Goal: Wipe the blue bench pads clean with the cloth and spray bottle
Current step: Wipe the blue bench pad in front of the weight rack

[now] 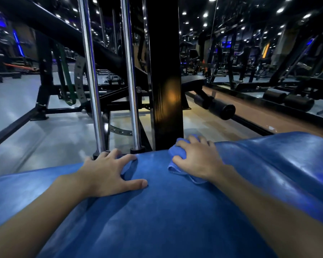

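Observation:
A wide blue bench pad (166, 211) fills the lower half of the view, glossy with light streaks. My left hand (108, 172) rests flat on the pad near its far edge, fingers spread, holding nothing. My right hand (198, 159) presses a bunched blue cloth (179, 159) onto the pad close to the far edge, right of the black post. A second blue pad section (280, 159) rises to the right. No spray bottle is in view.
Directly beyond the pad stand a black upright post (164, 71) and two chrome guide rods (90, 75). Black machine frames and a bench with foam rollers (220, 108) sit on the grey floor behind. A mirror wall runs along the right.

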`<move>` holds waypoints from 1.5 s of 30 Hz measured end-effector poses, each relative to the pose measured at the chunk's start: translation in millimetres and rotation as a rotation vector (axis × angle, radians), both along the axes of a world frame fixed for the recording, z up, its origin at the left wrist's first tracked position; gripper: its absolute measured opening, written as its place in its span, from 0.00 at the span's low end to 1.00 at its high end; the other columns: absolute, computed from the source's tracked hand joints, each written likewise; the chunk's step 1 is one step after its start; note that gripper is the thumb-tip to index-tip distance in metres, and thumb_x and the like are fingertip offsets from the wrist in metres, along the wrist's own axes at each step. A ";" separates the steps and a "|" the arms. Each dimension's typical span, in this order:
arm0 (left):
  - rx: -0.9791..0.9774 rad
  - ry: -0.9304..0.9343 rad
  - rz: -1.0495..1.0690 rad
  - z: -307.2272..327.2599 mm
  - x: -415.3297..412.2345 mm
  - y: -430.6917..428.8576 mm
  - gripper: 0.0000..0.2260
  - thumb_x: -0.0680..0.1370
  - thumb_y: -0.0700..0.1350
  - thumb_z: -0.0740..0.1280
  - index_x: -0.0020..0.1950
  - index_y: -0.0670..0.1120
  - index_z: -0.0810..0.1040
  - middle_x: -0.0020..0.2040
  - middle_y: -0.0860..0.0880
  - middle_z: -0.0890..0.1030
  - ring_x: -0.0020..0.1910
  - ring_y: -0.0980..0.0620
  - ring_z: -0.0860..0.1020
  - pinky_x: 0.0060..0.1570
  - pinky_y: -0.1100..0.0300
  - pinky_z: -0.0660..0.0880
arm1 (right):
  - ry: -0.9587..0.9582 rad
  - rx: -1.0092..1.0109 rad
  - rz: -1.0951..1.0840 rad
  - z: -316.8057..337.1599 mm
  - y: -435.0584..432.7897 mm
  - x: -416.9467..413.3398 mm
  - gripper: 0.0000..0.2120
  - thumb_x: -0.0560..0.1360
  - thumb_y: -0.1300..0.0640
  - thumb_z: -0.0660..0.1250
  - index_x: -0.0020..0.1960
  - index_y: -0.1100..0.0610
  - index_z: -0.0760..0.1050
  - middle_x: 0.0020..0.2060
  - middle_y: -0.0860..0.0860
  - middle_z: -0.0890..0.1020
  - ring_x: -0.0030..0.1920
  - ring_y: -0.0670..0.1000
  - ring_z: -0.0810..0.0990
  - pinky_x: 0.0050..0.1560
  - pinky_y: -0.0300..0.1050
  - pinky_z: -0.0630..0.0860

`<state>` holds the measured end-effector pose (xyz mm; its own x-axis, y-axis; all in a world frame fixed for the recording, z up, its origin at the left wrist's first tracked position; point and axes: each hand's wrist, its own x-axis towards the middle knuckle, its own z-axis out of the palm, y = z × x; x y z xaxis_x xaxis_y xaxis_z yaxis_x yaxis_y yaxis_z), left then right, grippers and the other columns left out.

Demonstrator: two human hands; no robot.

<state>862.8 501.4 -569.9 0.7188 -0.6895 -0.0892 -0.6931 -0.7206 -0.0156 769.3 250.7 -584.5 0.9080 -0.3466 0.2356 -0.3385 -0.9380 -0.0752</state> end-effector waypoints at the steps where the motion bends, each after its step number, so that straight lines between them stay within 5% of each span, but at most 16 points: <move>1: 0.001 0.003 -0.005 0.3 1.2 -0.7 0.48 0.57 0.86 0.42 0.75 0.68 0.53 0.70 0.57 0.64 0.71 0.51 0.65 0.65 0.44 0.64 | 0.013 0.018 -0.007 0.9 1.4 0.5 0.21 0.74 0.38 0.52 0.65 0.40 0.67 0.64 0.48 0.71 0.66 0.57 0.66 0.65 0.56 0.63; 11: -0.005 0.026 -0.004 0.1 1.8 30.2 0.46 0.62 0.83 0.49 0.75 0.63 0.56 0.74 0.58 0.60 0.73 0.52 0.62 0.68 0.45 0.61 | 0.060 -0.008 -0.094 4.1 52.3 26.7 0.23 0.74 0.34 0.51 0.61 0.43 0.72 0.59 0.50 0.72 0.63 0.60 0.67 0.59 0.58 0.61; 20: -0.033 0.028 0.057 -6.4 3.5 56.6 0.53 0.55 0.86 0.39 0.77 0.65 0.53 0.75 0.58 0.58 0.74 0.52 0.59 0.69 0.42 0.59 | 0.061 0.048 -0.018 3.5 63.7 30.4 0.22 0.76 0.37 0.51 0.68 0.37 0.64 0.65 0.50 0.70 0.64 0.58 0.68 0.60 0.59 0.64; 26: -0.103 0.078 0.039 -7.5 4.9 62.2 0.54 0.58 0.85 0.44 0.79 0.59 0.52 0.78 0.58 0.57 0.76 0.53 0.57 0.72 0.39 0.55 | 0.069 -0.014 -0.029 7.2 83.7 37.8 0.21 0.75 0.39 0.53 0.66 0.42 0.69 0.62 0.50 0.72 0.62 0.59 0.68 0.59 0.57 0.64; 30: -0.288 0.223 0.038 -1.6 7.6 75.0 0.46 0.67 0.73 0.61 0.80 0.58 0.51 0.78 0.58 0.61 0.75 0.56 0.62 0.75 0.45 0.54 | 0.059 -0.072 0.110 1.2 127.1 48.8 0.22 0.76 0.38 0.52 0.66 0.43 0.69 0.65 0.50 0.72 0.64 0.59 0.68 0.60 0.58 0.63; 36: -0.624 0.167 -0.045 9.5 6.8 47.2 0.26 0.78 0.59 0.62 0.76 0.55 0.64 0.73 0.55 0.69 0.71 0.53 0.70 0.70 0.54 0.66 | 0.065 0.051 0.182 9.6 88.6 24.1 0.31 0.76 0.30 0.44 0.77 0.37 0.52 0.79 0.45 0.56 0.78 0.54 0.55 0.73 0.59 0.52; 41: -0.549 0.068 -0.150 17.9 -1.7 -44.1 0.26 0.77 0.61 0.52 0.74 0.57 0.68 0.72 0.53 0.71 0.69 0.48 0.71 0.67 0.46 0.68 | 0.015 0.147 0.055 -7.8 44.5 -13.2 0.30 0.80 0.37 0.39 0.77 0.44 0.59 0.77 0.46 0.64 0.77 0.49 0.59 0.75 0.54 0.56; 43: -0.359 0.015 -0.124 4.1 -0.4 -65.7 0.25 0.80 0.63 0.50 0.76 0.59 0.65 0.73 0.50 0.70 0.70 0.44 0.69 0.68 0.43 0.65 | 0.011 0.182 0.086 -10.9 40.7 -13.5 0.39 0.72 0.37 0.30 0.75 0.46 0.63 0.75 0.44 0.67 0.75 0.47 0.62 0.74 0.52 0.57; 45: -0.221 -0.094 -0.084 -8.3 0.9 -68.3 0.26 0.80 0.66 0.48 0.76 0.60 0.63 0.73 0.50 0.68 0.68 0.42 0.68 0.67 0.42 0.63 | 0.019 0.115 0.087 -10.6 39.7 -10.9 0.34 0.76 0.44 0.33 0.72 0.50 0.66 0.73 0.45 0.68 0.73 0.48 0.63 0.72 0.51 0.59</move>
<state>863.7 433.1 -578.3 0.6561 -0.7424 0.1354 -0.7537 -0.6536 0.0686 758.5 290.4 -595.1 0.9397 -0.2902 0.1812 -0.2587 -0.9493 -0.1786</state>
